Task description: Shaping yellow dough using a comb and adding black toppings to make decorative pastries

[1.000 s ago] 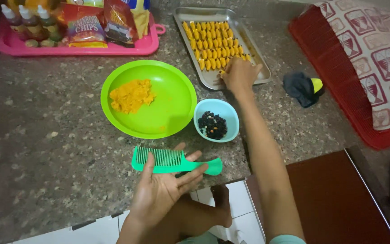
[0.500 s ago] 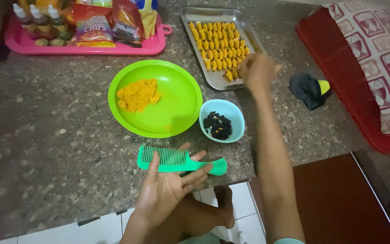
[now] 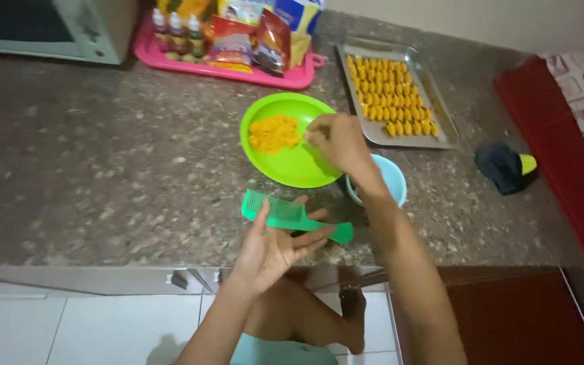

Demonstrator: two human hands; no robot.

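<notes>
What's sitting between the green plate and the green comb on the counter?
In the head view, nothing sits between the green plate and green comb, only bare speckled counter. The small blue bowl stands off to the right.

— Any packaging in my view?
— Yes: on the pink tray (image 3: pixel 285 78) at the counter's far edge I see a red snack bag (image 3: pixel 230 42), a darker red bag (image 3: pixel 272 42), small bottles (image 3: pixel 178 35) and a blue-white carton (image 3: pixel 300 13).
</notes>
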